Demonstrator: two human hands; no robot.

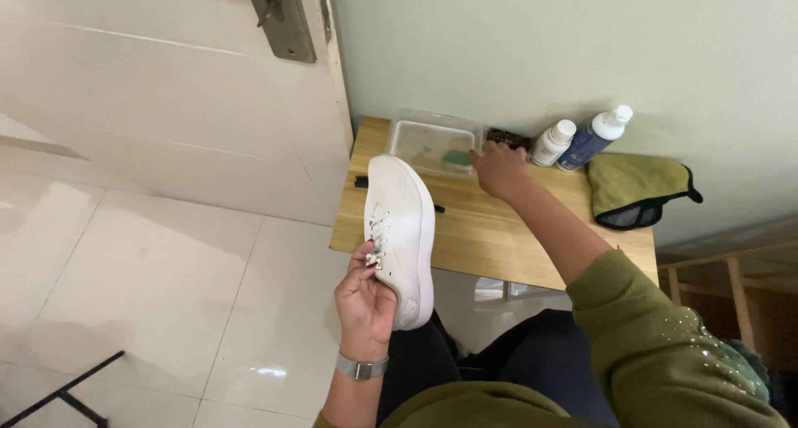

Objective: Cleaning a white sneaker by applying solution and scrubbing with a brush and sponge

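While the left hand [364, 299] clamps its fingers around a white sneaker [402, 237] held just in front of the worktop [490, 228], the right hand [497, 169] spreads beside the clear tray [432, 144]; the shoe looks light, its sole stiff, its upper softer and best gripped mid-body.

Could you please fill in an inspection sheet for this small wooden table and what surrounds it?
Surface: wooden table, small, against a pale green wall.
Job's things: white sneaker, held up on its side; clear plastic tray with something green inside.
Clutter: two bottles, dark brush, olive cloth.
Hands: left hand grips the sneaker; right hand reaches to the tray's edge.
Cables: nothing seen.
Surroundings: tiled floor, door with metal handle plate.
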